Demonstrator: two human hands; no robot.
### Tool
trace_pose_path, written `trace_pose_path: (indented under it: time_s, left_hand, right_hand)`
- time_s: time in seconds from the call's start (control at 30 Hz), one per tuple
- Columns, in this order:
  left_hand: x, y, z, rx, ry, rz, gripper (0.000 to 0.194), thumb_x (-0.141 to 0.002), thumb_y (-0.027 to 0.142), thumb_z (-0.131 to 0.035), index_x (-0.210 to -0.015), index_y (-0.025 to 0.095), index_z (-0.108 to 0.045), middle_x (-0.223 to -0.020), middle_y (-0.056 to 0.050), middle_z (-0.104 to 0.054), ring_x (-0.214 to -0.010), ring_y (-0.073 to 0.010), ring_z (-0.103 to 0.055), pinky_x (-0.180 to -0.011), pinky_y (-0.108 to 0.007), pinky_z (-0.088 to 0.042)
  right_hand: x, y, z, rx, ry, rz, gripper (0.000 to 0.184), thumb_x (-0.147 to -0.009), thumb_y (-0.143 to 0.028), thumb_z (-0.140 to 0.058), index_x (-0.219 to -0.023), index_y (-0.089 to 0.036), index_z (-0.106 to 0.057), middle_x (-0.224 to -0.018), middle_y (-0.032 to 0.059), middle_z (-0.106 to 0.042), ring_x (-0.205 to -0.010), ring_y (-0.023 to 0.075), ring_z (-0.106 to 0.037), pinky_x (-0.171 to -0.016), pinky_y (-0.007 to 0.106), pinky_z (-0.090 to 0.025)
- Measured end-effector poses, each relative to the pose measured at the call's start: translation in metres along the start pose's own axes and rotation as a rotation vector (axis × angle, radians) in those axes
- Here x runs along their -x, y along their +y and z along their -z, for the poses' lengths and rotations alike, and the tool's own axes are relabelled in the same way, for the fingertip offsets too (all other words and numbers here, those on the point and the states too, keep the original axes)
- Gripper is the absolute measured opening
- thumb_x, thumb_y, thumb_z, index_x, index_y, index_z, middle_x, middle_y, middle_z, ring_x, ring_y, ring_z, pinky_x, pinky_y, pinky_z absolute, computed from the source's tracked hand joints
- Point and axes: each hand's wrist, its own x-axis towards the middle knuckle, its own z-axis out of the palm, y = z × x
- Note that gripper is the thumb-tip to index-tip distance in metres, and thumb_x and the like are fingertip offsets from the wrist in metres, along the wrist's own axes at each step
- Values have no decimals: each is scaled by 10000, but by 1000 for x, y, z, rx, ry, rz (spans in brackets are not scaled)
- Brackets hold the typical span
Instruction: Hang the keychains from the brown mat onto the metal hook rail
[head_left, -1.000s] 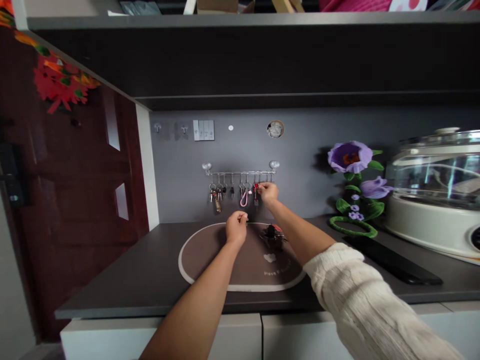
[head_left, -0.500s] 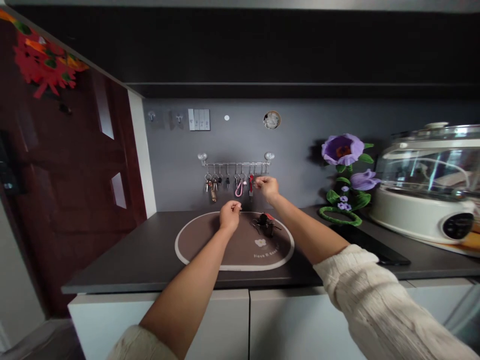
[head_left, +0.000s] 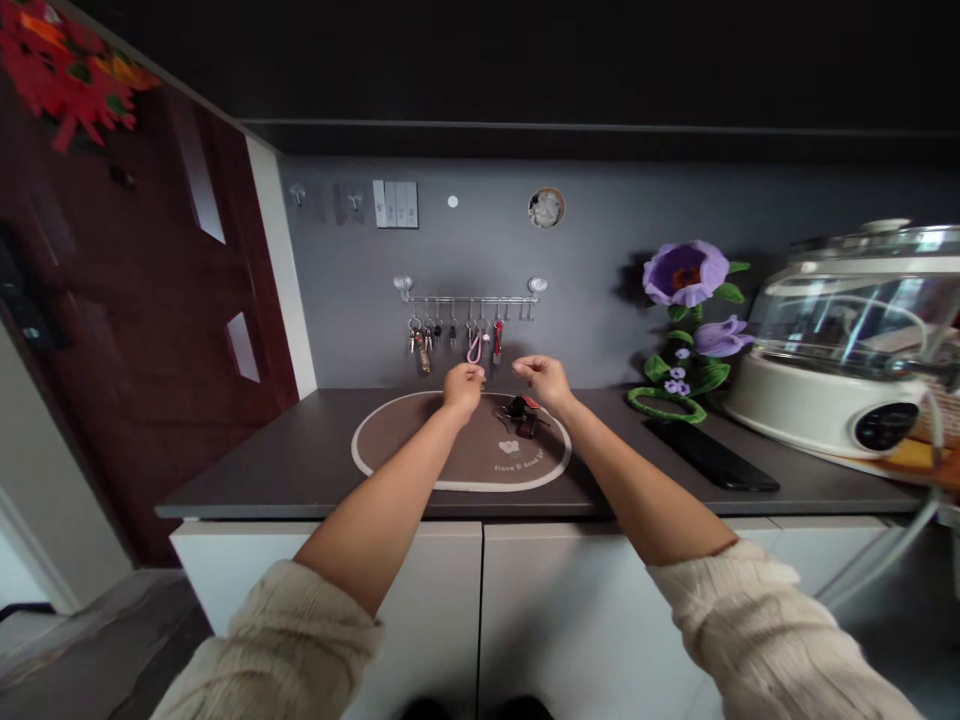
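My left hand (head_left: 463,390) is closed in a pinch over the back of the brown oval mat (head_left: 405,440). What its fingers hold, if anything, is too small to make out. My right hand (head_left: 546,380) also pinches thumb and forefinger together, just right of the hanging keys, and I cannot make out anything in it. On the wall rail (head_left: 469,299) several key sets hang from hooks, among them a pink strap loop (head_left: 474,346) and a red key holder (head_left: 498,340). A small pile of dark keys (head_left: 526,425) with a red piece lies on the mat, below my right hand.
A black phone-like slab (head_left: 709,453) lies on the counter at right. Behind it stand purple artificial flowers (head_left: 684,275) and a white appliance with a clear cover (head_left: 817,400). A dark cabinet (head_left: 525,70) overhangs the counter; a brown door (head_left: 150,330) is at left.
The view has tilted downward. My right hand has drawn back from beside the red key holder, to the right and lower. My left hand has risen slightly towards the rail.
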Motion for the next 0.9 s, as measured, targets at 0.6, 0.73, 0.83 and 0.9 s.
trace_pose_path:
  time_s: [0.6,0.73,0.83,0.9]
  left_hand:
    - [-4,-28,-4,-321,-90,-142,128,-707,186,-507,-710,134,-624,-649,-39,-613,-574,-116,-523,-626,-250,-410]
    - [-6,-29,-2,-295,-70,-140,120,-705,179,-506,-694,131,-616,-653,-42,-616,-583,-115,-529,-618,-242,-408]
    - [-6,-27,-1,-289,-66,-128,112,-700,169,-508,-684,130,-612,-660,-46,-621,-587,-115,-531,-611,-237,-407]
    - [-6,-25,0,-289,-64,-110,110,-698,164,-508,-690,131,-612,-666,-46,-625,-584,-114,-531,-606,-237,-407]
  right_hand:
    - [6,15,8,850,-442,290,195,-702,-131,-533,-809,-203,-679,-857,22,-663,-770,132,-578,-694,211,-402]
    - [5,16,7,939,-454,306,235,-687,-101,-519,-818,-213,-680,-849,7,-663,-755,123,-575,-682,196,-398]
    - [6,14,6,968,-458,333,233,-681,-99,-516,-812,-203,-679,-853,15,-660,-767,125,-570,-691,193,-393]
    - [7,14,6,976,-449,340,228,-680,-98,-516,-811,-192,-677,-857,25,-657,-779,129,-568,-698,194,-392]
